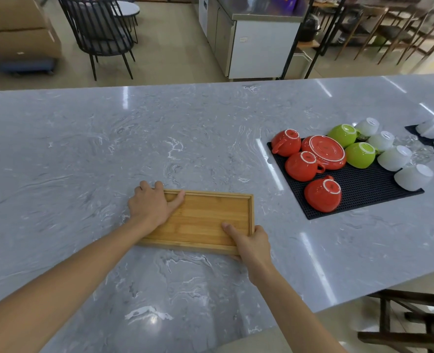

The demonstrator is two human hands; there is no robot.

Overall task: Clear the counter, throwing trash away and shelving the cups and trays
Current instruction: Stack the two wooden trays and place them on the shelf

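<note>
1. The left hand [152, 204] grips the far-left corner of a wooden tray [205, 220], thumb hooked inside the rim, fingers curled over the edge.
2. The tray lies flat on the counter [108, 138] between both hands; an uneven lift could tip it.
3. The right hand [249, 242] pinches the near-right corner; upturned cups [323, 194] wait beyond to its right.

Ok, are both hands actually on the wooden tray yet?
Touching. The head view shows the left hand gripping the wooden tray at its far-left corner, and the right hand at its near-right corner.
</note>
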